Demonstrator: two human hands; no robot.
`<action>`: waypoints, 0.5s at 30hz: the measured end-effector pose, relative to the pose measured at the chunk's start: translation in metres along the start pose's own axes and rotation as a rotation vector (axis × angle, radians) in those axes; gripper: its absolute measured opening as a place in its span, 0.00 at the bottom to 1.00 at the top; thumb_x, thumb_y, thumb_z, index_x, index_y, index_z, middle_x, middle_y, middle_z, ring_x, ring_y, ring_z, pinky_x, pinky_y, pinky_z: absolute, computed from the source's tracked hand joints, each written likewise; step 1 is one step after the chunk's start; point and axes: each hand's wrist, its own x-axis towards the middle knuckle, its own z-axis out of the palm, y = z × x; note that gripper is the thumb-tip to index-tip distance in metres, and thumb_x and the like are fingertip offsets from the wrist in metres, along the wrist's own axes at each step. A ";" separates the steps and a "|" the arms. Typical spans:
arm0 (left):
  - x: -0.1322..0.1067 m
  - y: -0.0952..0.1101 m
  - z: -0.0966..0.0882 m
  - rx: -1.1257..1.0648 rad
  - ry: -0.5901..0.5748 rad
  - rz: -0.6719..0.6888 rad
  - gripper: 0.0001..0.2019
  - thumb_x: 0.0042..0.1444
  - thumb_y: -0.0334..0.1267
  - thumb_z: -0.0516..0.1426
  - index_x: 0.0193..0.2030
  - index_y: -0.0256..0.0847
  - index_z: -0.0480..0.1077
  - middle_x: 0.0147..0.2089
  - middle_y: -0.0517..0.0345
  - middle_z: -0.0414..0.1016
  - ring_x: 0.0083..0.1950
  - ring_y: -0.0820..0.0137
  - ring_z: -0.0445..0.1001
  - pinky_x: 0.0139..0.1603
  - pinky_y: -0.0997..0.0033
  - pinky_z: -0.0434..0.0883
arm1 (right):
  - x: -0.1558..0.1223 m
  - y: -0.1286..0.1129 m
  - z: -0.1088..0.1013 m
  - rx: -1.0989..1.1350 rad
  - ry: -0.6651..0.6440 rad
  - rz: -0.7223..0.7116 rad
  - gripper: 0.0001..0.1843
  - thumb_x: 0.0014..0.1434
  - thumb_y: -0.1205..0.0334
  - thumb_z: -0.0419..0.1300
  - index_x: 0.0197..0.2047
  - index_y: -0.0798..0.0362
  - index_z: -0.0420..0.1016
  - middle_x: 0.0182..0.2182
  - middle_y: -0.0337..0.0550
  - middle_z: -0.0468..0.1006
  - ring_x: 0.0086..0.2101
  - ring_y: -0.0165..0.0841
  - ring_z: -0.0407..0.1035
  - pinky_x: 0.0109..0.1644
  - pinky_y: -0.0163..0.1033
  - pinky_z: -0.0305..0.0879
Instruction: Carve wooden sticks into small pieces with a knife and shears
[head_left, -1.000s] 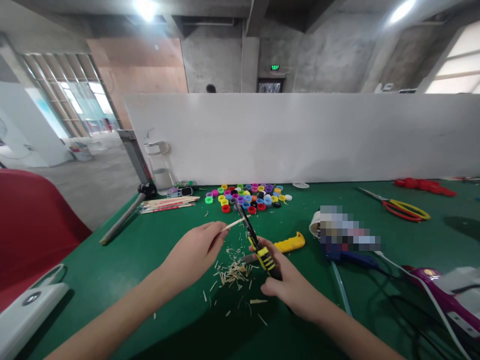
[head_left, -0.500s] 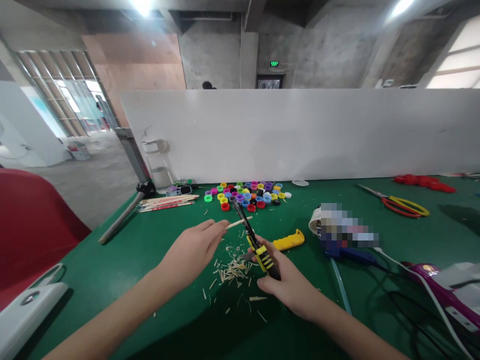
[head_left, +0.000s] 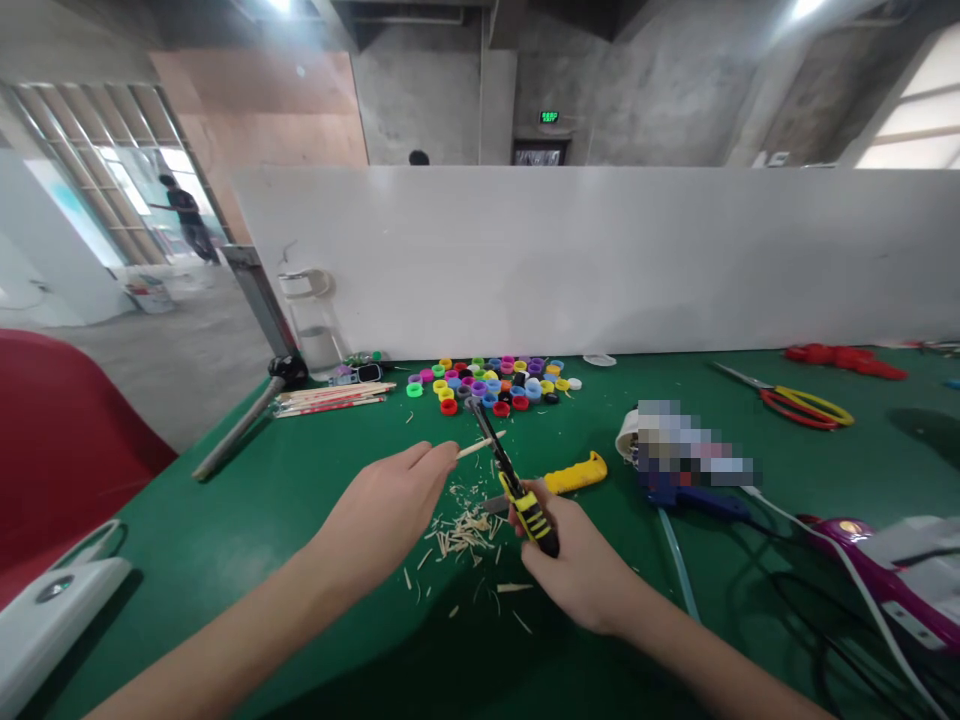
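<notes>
My left hand (head_left: 397,500) is closed on a thin wooden stick (head_left: 474,448), which sticks out to the right from its fingertips. In my right hand (head_left: 574,560) is a yellow-and-black utility knife (head_left: 525,503), its dark blade pointing up and away from me. The blade crosses the stick near its tip and seems to touch it. Under and behind the right hand lies a yellow-handled cutter (head_left: 576,474) with a grey blade. Pale wood shavings (head_left: 463,532) are heaped on the green table (head_left: 300,560) below the hands.
Colourful bottle caps (head_left: 487,388) lie along the white partition (head_left: 585,260). Wooden sticks (head_left: 334,400) are bundled at the left, near a metal clamp arm (head_left: 240,428). On the right are scissors (head_left: 795,405), a blue glue gun (head_left: 697,500), cables and a purple power strip (head_left: 874,570).
The knife and right hand have shifted very slightly against the stick; both grips stay the same. The view has tilted a little, and a distant person now shows at the left.
</notes>
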 end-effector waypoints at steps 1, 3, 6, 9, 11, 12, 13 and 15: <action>0.000 -0.001 0.001 0.006 0.001 -0.003 0.16 0.65 0.37 0.41 0.47 0.39 0.68 0.34 0.54 0.72 0.33 0.70 0.72 0.32 0.70 0.69 | 0.001 0.002 -0.001 -0.016 0.024 0.009 0.13 0.50 0.69 0.54 0.40 0.53 0.68 0.30 0.41 0.71 0.30 0.33 0.66 0.35 0.37 0.63; 0.000 -0.003 0.001 0.010 0.002 -0.012 0.16 0.65 0.38 0.41 0.46 0.38 0.68 0.34 0.54 0.72 0.33 0.70 0.72 0.32 0.70 0.69 | 0.004 0.005 -0.003 -0.007 0.064 0.018 0.09 0.50 0.68 0.54 0.37 0.53 0.67 0.28 0.39 0.69 0.29 0.32 0.64 0.34 0.37 0.62; 0.002 -0.007 0.001 -0.011 0.008 -0.018 0.17 0.65 0.39 0.41 0.45 0.39 0.68 0.33 0.54 0.72 0.32 0.71 0.71 0.32 0.70 0.69 | 0.006 0.005 -0.006 0.080 0.034 0.012 0.11 0.49 0.68 0.54 0.38 0.52 0.66 0.31 0.40 0.70 0.30 0.32 0.65 0.34 0.37 0.62; 0.003 -0.007 0.000 -0.068 0.011 -0.029 0.17 0.66 0.41 0.40 0.45 0.39 0.67 0.33 0.55 0.72 0.31 0.71 0.70 0.31 0.70 0.67 | 0.004 0.003 -0.006 0.161 -0.023 0.041 0.18 0.46 0.70 0.53 0.43 0.50 0.66 0.35 0.40 0.71 0.32 0.31 0.66 0.36 0.37 0.63; 0.004 -0.006 0.000 -0.129 -0.004 -0.042 0.16 0.65 0.42 0.41 0.44 0.40 0.67 0.34 0.55 0.72 0.30 0.72 0.69 0.31 0.70 0.66 | 0.004 0.000 -0.007 0.193 -0.045 0.053 0.24 0.47 0.69 0.54 0.49 0.49 0.64 0.38 0.41 0.73 0.35 0.33 0.68 0.39 0.39 0.65; 0.004 -0.006 -0.001 -0.163 -0.017 -0.051 0.16 0.65 0.42 0.41 0.44 0.40 0.66 0.34 0.55 0.72 0.29 0.72 0.68 0.29 0.71 0.64 | 0.003 -0.002 -0.008 0.200 -0.039 0.045 0.26 0.48 0.67 0.56 0.52 0.49 0.63 0.39 0.42 0.73 0.37 0.35 0.69 0.40 0.40 0.65; 0.004 -0.006 -0.001 -0.198 -0.030 -0.058 0.15 0.65 0.43 0.42 0.45 0.40 0.66 0.34 0.56 0.71 0.28 0.73 0.67 0.28 0.71 0.63 | 0.003 -0.005 -0.011 0.194 -0.020 0.027 0.27 0.49 0.65 0.57 0.54 0.49 0.62 0.40 0.43 0.74 0.39 0.36 0.69 0.41 0.41 0.66; 0.004 -0.007 -0.001 -0.265 -0.056 -0.060 0.15 0.64 0.44 0.44 0.46 0.40 0.66 0.33 0.57 0.71 0.27 0.74 0.65 0.26 0.71 0.61 | 0.005 -0.013 -0.023 0.132 0.042 -0.023 0.27 0.52 0.58 0.59 0.56 0.48 0.61 0.43 0.46 0.73 0.41 0.38 0.69 0.43 0.43 0.67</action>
